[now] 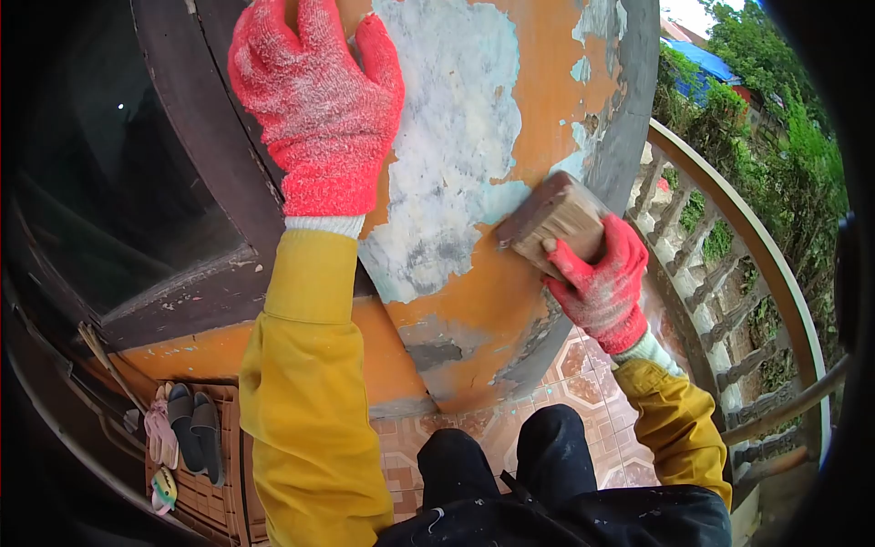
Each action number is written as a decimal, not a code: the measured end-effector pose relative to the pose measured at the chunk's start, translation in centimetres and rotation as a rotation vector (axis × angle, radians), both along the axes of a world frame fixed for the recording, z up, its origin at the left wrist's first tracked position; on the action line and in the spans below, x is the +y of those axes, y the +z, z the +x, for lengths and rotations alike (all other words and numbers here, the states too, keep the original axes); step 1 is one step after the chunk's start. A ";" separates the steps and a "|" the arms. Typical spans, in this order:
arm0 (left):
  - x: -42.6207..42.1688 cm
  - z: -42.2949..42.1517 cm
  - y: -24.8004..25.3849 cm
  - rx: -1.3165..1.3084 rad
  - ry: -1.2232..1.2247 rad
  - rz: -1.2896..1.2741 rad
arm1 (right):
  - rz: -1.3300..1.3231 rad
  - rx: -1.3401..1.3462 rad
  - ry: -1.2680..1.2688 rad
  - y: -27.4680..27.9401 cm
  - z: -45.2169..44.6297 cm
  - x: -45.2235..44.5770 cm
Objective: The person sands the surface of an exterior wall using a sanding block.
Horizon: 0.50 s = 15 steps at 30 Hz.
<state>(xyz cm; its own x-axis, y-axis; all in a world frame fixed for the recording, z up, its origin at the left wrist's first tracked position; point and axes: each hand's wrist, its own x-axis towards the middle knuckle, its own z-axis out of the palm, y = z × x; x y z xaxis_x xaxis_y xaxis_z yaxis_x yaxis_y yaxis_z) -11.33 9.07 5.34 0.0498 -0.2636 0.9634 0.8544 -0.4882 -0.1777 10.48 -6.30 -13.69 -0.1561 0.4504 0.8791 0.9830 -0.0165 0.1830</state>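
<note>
My left hand (319,100), in a red glove dusted with white, is raised against the wall with its thumb apart from the fingers. Some fingertips run out of the top of the view. The wall (538,100) has orange paint, with a large bare patch (447,137) of white and pale blue where the paint is gone. Lower right, my right hand (603,283), also in a red glove, grips a wooden sanding block (561,223). The block lies tilted against the wall near its curved grey edge, and its working face is hidden.
A dark window frame (205,146) adjoins the wall on the left. At right curves a balustrade (766,219) with greenery behind. Patterned tiles (583,383) cover the floor. Slippers (193,428) and pink gloves (161,428) rest on a brown slatted rack (196,506) at lower left.
</note>
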 end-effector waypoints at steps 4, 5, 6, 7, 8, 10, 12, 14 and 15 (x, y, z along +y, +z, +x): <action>0.0 -0.2 0.1 0.006 0.024 -0.039 | -0.070 -0.114 0.154 4.0 -1.0 1.3; 0.3 -0.4 0.2 0.008 0.036 -0.030 | -0.056 -0.168 0.112 4.6 0.1 0.6; 0.6 -0.2 0.1 0.003 0.002 0.027 | -0.045 -0.221 0.065 4.8 1.6 -0.1; 0.9 0.1 0.2 -0.004 -0.039 0.085 | -0.035 -0.230 0.039 4.6 3.8 -0.9; 0.8 0.1 0.2 -0.006 -0.027 0.068 | -0.034 -0.262 0.002 5.0 4.3 -1.6; 1.2 0.4 0.6 -0.015 0.005 0.096 | 0.019 -0.333 -0.033 5.2 4.1 -1.7; 1.0 0.7 0.3 -0.008 0.028 0.107 | 0.073 -0.356 -0.044 5.3 2.2 -0.7; 0.6 0.5 0.3 -0.007 -0.004 0.034 | 0.008 -0.340 -0.016 5.8 2.1 -1.0; 0.6 0.4 0.2 -0.013 0.000 0.033 | -0.044 -0.321 0.019 6.2 2.1 -1.1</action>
<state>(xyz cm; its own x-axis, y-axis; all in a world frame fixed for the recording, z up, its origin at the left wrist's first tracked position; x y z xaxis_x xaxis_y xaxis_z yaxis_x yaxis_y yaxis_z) -10.93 9.66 5.55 0.0373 -0.2953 0.9547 0.8567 -0.4824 -0.1827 12.61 -7.41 -7.46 -0.4304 0.4817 0.7633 0.8752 0.0160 0.4834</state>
